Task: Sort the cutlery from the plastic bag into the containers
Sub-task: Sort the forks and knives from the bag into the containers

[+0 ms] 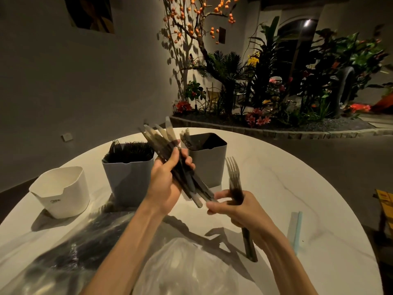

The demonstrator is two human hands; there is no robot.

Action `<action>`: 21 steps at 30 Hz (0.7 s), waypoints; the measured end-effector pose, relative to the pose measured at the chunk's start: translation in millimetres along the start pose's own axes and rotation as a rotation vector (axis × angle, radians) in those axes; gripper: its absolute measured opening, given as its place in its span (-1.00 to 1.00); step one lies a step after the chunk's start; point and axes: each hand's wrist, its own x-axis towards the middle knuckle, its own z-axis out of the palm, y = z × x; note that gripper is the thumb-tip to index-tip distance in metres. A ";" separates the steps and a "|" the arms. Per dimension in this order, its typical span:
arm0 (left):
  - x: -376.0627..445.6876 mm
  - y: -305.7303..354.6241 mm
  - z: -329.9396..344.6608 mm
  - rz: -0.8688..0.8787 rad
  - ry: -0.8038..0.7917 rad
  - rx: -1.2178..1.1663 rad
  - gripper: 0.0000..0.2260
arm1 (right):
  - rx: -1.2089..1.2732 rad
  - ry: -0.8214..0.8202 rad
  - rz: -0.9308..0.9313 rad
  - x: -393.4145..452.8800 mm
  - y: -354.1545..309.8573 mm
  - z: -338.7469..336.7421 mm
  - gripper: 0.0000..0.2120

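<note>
My left hand (168, 179) grips a bundle of black plastic knives (163, 143) above the table, blades fanned up and away. My right hand (238, 207) holds black forks (234, 177) upright, tines up, handles reaching down below the wrist. Both are motion-blurred. A blue-grey container (129, 182) packed with black forks stands behind my left hand. To its right is a grey container (210, 167), its contents hidden in shadow. A white container (61, 192) sits at the far left. The clear plastic bag (187, 269) with dark cutlery lies at the near edge.
The round white marble table (287, 188) carries a pale blue strip (296, 228) near its right edge. A yellow chair (386, 201) stands at the right. A planter bed with plants and an orange-fruited tree (255, 92) lies beyond the table.
</note>
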 end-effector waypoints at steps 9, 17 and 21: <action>5.2 7.2 -9.2 0.011 0.133 -0.037 -0.81 | 0.117 0.095 0.056 4.7 2.6 -14.4 -0.83; 7.9 11.2 -15.9 -0.006 0.198 -0.101 -0.80 | 0.119 0.044 0.032 4.1 5.1 -19.7 -0.83; 6.7 12.9 -16.3 0.017 0.191 -0.078 -0.81 | 0.057 -0.057 0.000 -1.0 1.1 -16.8 -0.77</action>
